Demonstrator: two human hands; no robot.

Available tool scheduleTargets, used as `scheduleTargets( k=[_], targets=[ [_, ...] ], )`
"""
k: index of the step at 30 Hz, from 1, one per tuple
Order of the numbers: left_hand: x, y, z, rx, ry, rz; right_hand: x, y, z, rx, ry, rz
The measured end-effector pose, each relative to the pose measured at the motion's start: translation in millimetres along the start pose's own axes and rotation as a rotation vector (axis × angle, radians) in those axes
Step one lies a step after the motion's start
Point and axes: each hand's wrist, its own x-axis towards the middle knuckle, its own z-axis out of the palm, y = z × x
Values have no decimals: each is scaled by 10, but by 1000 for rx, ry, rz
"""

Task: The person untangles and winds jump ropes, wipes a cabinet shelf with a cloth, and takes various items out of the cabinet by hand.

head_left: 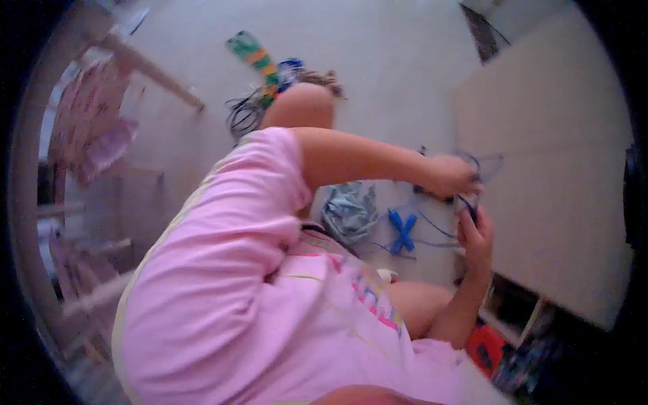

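This looks like a home, with pink cloth [91, 108], pale furniture [550, 169] and a pale floor [385, 67].

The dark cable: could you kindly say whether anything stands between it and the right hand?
Nothing visible does: the dark cable reaches the right hand, which appears to hold it, though blur hides the exact grip.

The single view looks from the person's head, pitched steeply down over the body. Its lens is very wide, curving the surroundings and rounding off into dark corners. The pink shirt [223, 250] is nearest, filling the lower middle; the left hand [453, 175] and right hand [476, 236] appear smaller, right of centre. Pale floor [385, 40] spreads across the upper middle, with a large panel [540, 148] slanting along the right side.
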Motion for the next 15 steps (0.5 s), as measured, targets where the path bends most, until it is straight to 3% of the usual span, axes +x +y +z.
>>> scheduleTargets(
  k=[1,2,6,7,10,13,15],
  targets=[
    [68,-41,37,-99,-67,-91,-26,49,-9,-18,21,22],
    [46,25,-34,-207,33,-75,-43,109,-47,-21,41,17],
    [231,40,-229,-1281,-121,-185,-40,209,-168,149,386,118],
    [241,92,-317,-1549,-193,-180,-31,246,-278,218,370,101],
    [297,66,-463,-2063,-755,248,116,369,-569,391,339,73],
    [22,406,-633,-1976,-1008,521,195,448,-546,443,403,38],
    [-214,605,-687,-1989,-988,560,251,516,-313,370,472,9]
  ],
)
